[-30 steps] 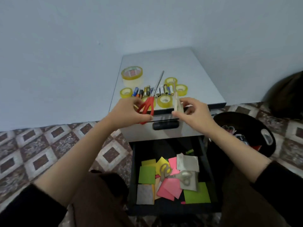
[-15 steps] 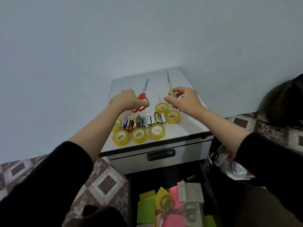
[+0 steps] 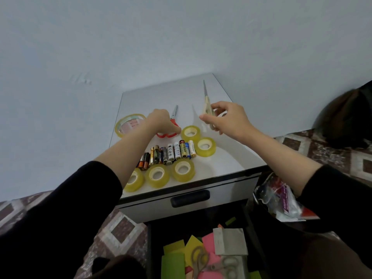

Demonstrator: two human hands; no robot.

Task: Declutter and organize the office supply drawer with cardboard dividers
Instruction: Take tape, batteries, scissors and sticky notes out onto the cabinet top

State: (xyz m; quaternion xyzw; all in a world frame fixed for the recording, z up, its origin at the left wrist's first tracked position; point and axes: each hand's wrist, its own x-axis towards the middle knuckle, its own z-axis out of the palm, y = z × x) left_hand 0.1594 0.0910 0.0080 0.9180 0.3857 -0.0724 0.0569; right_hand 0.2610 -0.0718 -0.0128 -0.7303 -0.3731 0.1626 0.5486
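On the white cabinet top (image 3: pixel 223 164), my left hand (image 3: pixel 161 122) rests on the red-handled scissors (image 3: pixel 173 119), which lie flat with blades pointing away. My right hand (image 3: pixel 225 117) grips cream-handled scissors (image 3: pixel 206 101), blades pointing away, just above the surface. Several small yellow tape rolls (image 3: pixel 182 169) and a row of batteries (image 3: pixel 171 152) lie near the front edge. A larger tape roll (image 3: pixel 128 125) sits at the left. Below, the open drawer (image 3: pixel 149 248) holds coloured sticky notes (image 3: pixel 173 262), more scissors (image 3: pixel 198 258) and a grey cardboard piece (image 3: pixel 230 241).
A closed upper drawer with a black handle (image 3: pixel 190 198) sits under the top. A black bin (image 3: pixel 261 218) holding a plastic bag (image 3: pixel 279 200) of small items stands at the right. The wall is directly behind the cabinet. Patterned tiles (image 3: pixel 120 230) cover the floor.
Both hands carried the scissors from the cabinet's front edge to the back of the top. The red scissors now lie flat; the view tilted up.
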